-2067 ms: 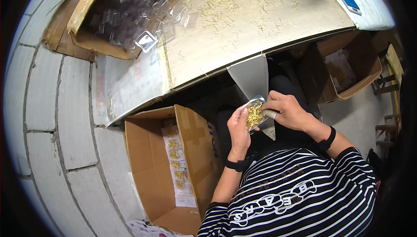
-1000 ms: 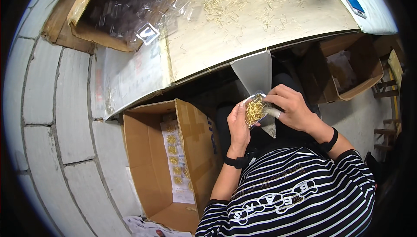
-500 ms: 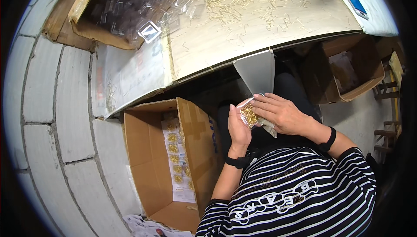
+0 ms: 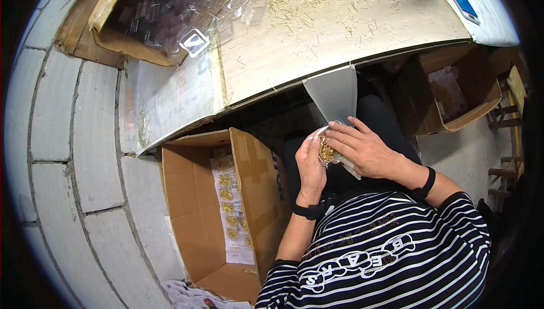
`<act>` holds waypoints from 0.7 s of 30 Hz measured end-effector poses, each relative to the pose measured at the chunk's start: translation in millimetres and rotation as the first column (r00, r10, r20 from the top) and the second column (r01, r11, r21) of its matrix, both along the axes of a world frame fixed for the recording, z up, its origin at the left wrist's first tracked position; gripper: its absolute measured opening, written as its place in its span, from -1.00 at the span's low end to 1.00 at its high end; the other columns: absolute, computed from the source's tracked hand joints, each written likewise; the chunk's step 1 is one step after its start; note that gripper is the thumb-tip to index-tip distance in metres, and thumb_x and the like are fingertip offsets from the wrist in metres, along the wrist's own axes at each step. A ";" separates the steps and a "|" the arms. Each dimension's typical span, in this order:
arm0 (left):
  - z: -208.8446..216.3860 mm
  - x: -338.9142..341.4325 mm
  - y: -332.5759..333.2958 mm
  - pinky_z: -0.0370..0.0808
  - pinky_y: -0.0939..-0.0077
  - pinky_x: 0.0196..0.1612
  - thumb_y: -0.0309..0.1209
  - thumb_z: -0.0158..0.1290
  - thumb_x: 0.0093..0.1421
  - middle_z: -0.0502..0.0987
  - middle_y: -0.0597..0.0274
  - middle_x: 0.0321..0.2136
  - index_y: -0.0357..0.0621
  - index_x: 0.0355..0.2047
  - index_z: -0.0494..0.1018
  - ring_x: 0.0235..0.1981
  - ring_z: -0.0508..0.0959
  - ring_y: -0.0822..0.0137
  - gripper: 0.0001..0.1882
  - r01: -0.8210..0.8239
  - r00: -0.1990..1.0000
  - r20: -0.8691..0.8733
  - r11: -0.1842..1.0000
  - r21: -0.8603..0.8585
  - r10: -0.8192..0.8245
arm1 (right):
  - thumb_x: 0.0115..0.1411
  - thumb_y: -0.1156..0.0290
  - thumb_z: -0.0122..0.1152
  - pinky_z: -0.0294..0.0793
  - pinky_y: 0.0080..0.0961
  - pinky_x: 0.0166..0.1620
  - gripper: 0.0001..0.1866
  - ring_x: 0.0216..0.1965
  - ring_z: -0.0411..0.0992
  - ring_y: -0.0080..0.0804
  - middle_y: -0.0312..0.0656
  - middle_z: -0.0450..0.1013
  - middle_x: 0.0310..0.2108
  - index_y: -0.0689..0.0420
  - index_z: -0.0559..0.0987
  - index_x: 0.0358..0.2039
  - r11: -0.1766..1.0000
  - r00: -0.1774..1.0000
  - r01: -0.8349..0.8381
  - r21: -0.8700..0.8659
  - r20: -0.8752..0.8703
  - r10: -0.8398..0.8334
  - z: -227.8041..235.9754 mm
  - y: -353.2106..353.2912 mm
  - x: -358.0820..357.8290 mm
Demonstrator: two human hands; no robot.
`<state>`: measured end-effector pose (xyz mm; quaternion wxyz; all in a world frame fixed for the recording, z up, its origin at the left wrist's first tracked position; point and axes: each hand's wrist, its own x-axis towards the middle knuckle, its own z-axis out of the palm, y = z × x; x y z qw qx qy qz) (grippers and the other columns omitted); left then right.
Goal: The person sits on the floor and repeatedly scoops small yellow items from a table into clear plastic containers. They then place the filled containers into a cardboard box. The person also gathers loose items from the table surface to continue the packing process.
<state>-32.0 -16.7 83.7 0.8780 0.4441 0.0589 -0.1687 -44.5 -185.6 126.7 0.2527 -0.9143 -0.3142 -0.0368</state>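
Above my lap, my left hand (image 4: 311,164) is closed round the edge of a small clear plastic pack filled with small gold metal hooks (image 4: 326,151). My left thumb lies along the pack's near-left side. My right hand (image 4: 365,149) lies over the pack's right side with its fingers stretched out, their tips touching its top edge. Under the right palm a greyish flap (image 4: 350,167) sticks out; its kind is unclear. Part of the pack and my right thumb are hidden.
Loose gold hooks (image 4: 317,3) are scattered over the table (image 4: 255,76). A carton of clear plastic cases (image 4: 164,11) lies at far left. An open cardboard box (image 4: 190,229) below holds several packs of gold pieces. Another carton (image 4: 467,119) stands right; a blue-screened device (image 4: 464,5) lies far right.
My left hand has turned inward, its thumb and fingers closing round the pack, which shows narrower now. My right hand has barely shifted, its fingers slightly more spread.
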 end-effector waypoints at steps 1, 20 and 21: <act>-1.4 0.7 1.4 0.47 0.46 -0.03 -0.34 -0.14 0.33 0.46 0.06 -0.07 -0.38 0.05 0.30 -0.08 0.50 0.33 -0.62 0.019 1.000 -0.007 0.999 -0.028 -0.020 | 0.03 0.45 0.20 0.11 -0.04 0.23 -0.46 0.27 0.13 -0.21 -0.09 0.28 0.15 0.20 0.37 0.08 1.000 1.000 0.004 -0.014 -0.008 -0.004 -1.2 -0.2 0.3; 6.1 0.1 1.3 0.54 0.47 -0.04 -0.62 0.03 0.14 0.40 0.13 -0.03 -0.27 0.16 0.12 -0.07 0.49 0.35 -0.42 0.095 0.996 0.011 0.991 -0.092 -0.094 | -0.06 0.54 0.24 0.31 -0.17 0.11 -0.53 0.13 0.29 -0.16 -0.08 0.37 0.02 0.19 0.46 -0.06 0.955 0.987 0.106 0.276 0.086 -0.134 0.6 -1.9 11.4; 7.2 0.7 0.4 0.54 0.46 -0.03 -0.62 0.02 0.15 0.39 0.12 -0.02 -0.26 0.17 0.11 -0.06 0.49 0.33 -0.42 0.065 0.998 0.017 0.995 -0.073 -0.064 | -0.06 0.54 0.24 0.35 -0.20 0.06 -0.56 0.09 0.33 -0.15 -0.07 0.39 -0.01 0.20 0.47 -0.08 0.931 0.973 0.137 0.339 0.129 -0.190 5.3 -3.2 12.9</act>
